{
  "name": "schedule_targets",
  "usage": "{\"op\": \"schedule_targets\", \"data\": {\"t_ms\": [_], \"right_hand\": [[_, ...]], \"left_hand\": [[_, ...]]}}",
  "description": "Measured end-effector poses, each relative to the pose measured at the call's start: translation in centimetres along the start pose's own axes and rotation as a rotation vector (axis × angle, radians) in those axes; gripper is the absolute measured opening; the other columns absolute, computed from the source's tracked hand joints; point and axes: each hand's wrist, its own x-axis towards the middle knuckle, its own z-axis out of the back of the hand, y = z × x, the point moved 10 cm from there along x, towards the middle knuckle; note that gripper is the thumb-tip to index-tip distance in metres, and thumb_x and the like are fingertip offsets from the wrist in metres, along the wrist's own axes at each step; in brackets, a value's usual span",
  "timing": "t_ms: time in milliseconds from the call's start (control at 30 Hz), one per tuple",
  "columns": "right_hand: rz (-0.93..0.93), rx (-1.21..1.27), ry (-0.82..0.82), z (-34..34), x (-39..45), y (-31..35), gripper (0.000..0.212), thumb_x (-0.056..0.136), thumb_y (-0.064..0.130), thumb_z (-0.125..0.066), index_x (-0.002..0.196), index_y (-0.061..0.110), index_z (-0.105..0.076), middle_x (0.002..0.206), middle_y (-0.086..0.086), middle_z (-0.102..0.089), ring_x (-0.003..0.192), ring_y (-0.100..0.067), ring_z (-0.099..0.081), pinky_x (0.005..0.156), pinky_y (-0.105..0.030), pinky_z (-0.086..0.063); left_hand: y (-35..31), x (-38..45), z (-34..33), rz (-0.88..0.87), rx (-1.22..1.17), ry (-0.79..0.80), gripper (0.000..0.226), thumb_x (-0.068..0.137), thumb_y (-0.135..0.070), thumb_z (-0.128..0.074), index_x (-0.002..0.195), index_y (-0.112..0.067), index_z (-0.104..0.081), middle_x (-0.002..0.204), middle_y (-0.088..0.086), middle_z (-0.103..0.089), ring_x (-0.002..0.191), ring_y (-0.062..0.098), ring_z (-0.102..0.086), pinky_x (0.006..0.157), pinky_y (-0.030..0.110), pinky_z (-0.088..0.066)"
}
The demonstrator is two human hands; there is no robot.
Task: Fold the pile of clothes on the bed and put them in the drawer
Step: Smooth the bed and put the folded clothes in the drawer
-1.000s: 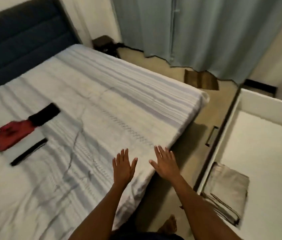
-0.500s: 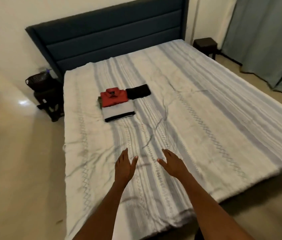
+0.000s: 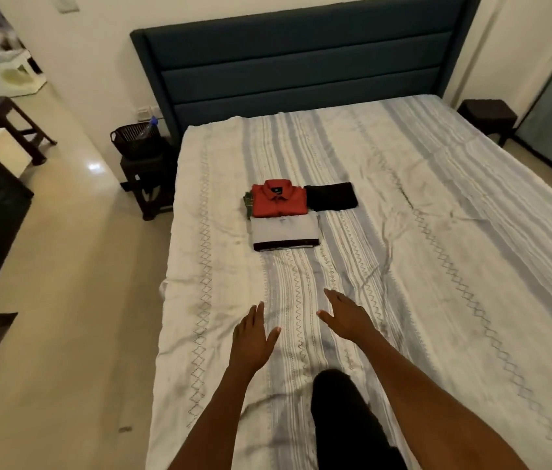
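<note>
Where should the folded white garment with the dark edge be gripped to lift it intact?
Probably slide open hands under the white garment from its near dark-edged fold, one at each end; it lies flat, its far edge touching the red shirt.

Green garment (image 3: pixel 248 205) mostly hidden under red shirt (image 3: pixel 279 198); bed (image 3: pixel 471 266) cut off right and below.
</note>
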Motion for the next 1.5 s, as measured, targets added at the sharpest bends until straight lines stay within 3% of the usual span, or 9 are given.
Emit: {"op": "schedule_targets", "data": {"t_ms": [333,533,700,767,933,1100,1233,1400,1500], "right_hand": [[0.05,-0.304,0.082,1.6,26.1,-2.0,0.07,0.101,0.046,-0.046,0.156,0.01,-0.021,0.16,-0.009,-0.031,0.141,-0.031,-0.04,0.105,-0.046,-0.044],[0.1,-0.428,0.143,-3.3,43.3,-6.2,0.083,0.097,0.05,-0.053,0.16,0.015,-0.012,0.168,-0.01,-0.01,0.151,-0.036,-0.019,0.118,-0.054,-0.023],[0.189,-0.487,0.111,-6.8,49.3,-8.9,0.104,0.087,0.064,-0.063,0.161,0.024,-0.002,0.169,-0.009,0.0,0.151,-0.041,-0.015,0.118,-0.053,-0.023],[0.175,-0.469,0.098,-7.1,50.7,-9.6,0.103,0.087,0.063,-0.062,0.161,0.028,0.001,0.169,-0.006,0.0,0.151,-0.041,-0.015,0.118,-0.052,-0.024],[0.207,-0.511,-0.016,-8.0,52.6,-10.0,0.083,0.078,0.025,-0.079,0.152,0.018,-0.041,0.157,-0.016,-0.038,0.125,-0.049,-0.05,0.092,-0.056,-0.053],[0.221,-0.459,-0.115,-6.2,52.3,-8.7,0.067,0.076,0.008,-0.07,0.14,0.015,-0.055,0.143,-0.015,-0.055,0.11,-0.046,-0.062,0.078,-0.051,-0.058],[0.282,-0.373,-0.153,-3.2,50.4,-8.6,0.064,0.068,0.014,-0.079,0.13,0.018,-0.064,0.116,-0.005,-0.072,0.087,-0.031,-0.072,0.063,-0.041,-0.058],[0.322,-0.31,-0.048,-2.0,44.0,-8.2,0.065,0.049,0.043,-0.094,0.109,0.029,-0.075,0.081,0.005,-0.076,0.055,-0.02,-0.07,0.042,-0.032,-0.053],[0.336,-0.265,0.081,-1.1,38.4,-7.9,0.057,0.071,0.061,-0.07,0.12,0.031,-0.071,0.094,0.003,-0.077,0.076,-0.023,-0.075,0.063,-0.035,-0.059]], "left_hand": [[3.2,18.6,-2.2,0.112,0.084,0.005,0.082,0.098,-0.062,-0.025,0.158,-0.017,0.009,0.166,0.009,-0.004,0.151,0.028,-0.018,0.122,0.044,-0.014],[5.9,37.2,-7.9,0.099,0.298,0.04,0.075,0.105,-0.034,-0.038,0.157,-0.016,0.012,0.166,0.008,0.008,0.153,0.03,-0.002,0.123,0.045,-0.003],[8.8,47.5,-11.8,-0.055,0.492,-0.025,0.085,0.078,-0.014,-0.075,0.153,-0.015,-0.037,0.157,0.016,-0.036,0.142,0.04,-0.037,0.115,0.054,-0.03],[10.0,49.8,-13.2,-0.095,0.534,0.031,0.086,0.076,-0.018,-0.077,0.153,-0.018,-0.037,0.156,0.016,-0.037,0.14,0.041,-0.04,0.114,0.056,-0.034],[12.2,52.7,-15.0,-0.111,0.564,0.104,0.097,0.081,-0.035,-0.076,0.158,-0.026,-0.019,0.162,0.013,-0.025,0.142,0.04,-0.037,0.112,0.052,-0.037],[10.4,54.0,-13.3,-0.151,0.594,0.086,0.082,0.068,-0.007,-0.081,0.143,-0.019,-0.051,0.14,0.015,-0.057,0.11,0.038,-0.065,0.085,0.045,-0.057],[8.4,53.7,-11.4,-0.139,0.538,0.123,0.066,0.064,-0.007,-0.084,0.127,-0.019,-0.065,0.116,0.011,-0.07,0.078,0.033,-0.073,0.061,0.04,-0.06],[6.0,47.3,-10.0,-0.174,0.428,0.203,0.057,0.081,-0.021,-0.074,0.134,-0.022,-0.055,0.106,0.006,-0.068,0.077,0.031,-0.07,0.062,0.039,-0.056],[4.9,41.8,-10.1,-0.229,0.362,0.241,0.071,0.059,-0.028,-0.091,0.12,-0.021,-0.054,0.083,0.003,-0.071,0.053,0.021,-0.066,0.042,0.028,-0.051]]}}
